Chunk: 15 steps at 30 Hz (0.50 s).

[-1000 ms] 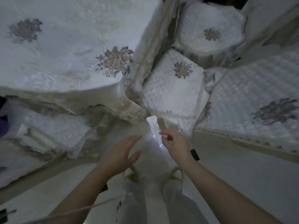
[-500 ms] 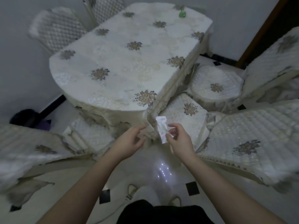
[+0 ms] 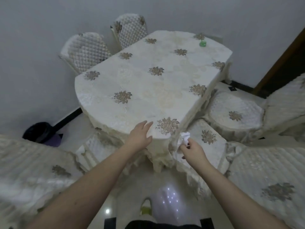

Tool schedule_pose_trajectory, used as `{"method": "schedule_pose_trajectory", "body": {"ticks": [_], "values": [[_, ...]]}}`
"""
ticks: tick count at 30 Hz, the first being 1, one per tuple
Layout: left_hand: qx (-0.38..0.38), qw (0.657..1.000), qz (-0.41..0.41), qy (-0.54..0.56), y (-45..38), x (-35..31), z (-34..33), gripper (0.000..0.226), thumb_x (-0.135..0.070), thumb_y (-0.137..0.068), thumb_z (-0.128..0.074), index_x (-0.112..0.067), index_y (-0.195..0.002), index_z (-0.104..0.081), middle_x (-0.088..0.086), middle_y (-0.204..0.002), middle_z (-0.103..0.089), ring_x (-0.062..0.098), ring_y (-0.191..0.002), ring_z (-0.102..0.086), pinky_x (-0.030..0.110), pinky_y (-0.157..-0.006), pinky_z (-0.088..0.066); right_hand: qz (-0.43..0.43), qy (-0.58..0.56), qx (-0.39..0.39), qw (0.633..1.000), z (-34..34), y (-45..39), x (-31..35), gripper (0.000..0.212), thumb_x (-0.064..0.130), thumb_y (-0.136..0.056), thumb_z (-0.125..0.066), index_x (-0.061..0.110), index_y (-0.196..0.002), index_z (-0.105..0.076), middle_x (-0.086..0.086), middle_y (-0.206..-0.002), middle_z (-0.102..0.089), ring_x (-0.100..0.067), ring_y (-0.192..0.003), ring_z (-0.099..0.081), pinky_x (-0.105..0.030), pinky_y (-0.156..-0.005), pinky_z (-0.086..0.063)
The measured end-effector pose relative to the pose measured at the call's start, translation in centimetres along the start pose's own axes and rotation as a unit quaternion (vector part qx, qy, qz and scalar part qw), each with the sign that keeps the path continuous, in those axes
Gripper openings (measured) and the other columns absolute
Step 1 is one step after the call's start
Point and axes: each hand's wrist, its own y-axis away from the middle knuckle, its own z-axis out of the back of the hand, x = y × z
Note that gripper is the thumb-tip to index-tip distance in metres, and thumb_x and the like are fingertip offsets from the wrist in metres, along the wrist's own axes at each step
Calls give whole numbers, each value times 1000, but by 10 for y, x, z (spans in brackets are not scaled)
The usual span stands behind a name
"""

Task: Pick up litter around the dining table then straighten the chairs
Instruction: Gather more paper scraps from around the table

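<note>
At centre frame the left hand [image 3: 140,136] rests flat, fingers spread wide, on the near edge of the cloth-covered bench [image 3: 148,83]. Just right of it the right hand [image 3: 192,150] pinches a crumpled white scrap [image 3: 184,138], probably tissue, beside the bench corner above a chair seat [image 3: 209,146].

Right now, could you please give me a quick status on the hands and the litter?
Right hand pinching crumpled white paper. Left hand open over the table edge. Dark bin off left by the wall; nothing blocking.
</note>
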Motion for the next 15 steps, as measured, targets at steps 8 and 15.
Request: {"method": "schedule_pose_trajectory", "body": {"ticks": [8,15], "values": [[83,993,8,-89,-84,61,-9,79,-55,-90,-48,-31,-152,-5,12,-160,0,34,-146,-2,49,-111,-28,-34,23,-19,999,-32,-51,42,15,17,-88,-46,5,-86,-55,-12,-78,-61,-27,-71,-59,-36,-61,-48],[122,990,-5,-68,-104,80,-28,62,-36,-82,-64,-8,-133,-43,17,-153,-20,30,-142,-17,42,-107,-31,-49,-59,-27,997,-40,-58,55,28,12,-91,-42,29,-111,-54,-2,-88,-70,-14,-65,-70,-36,-68,-56]]}}
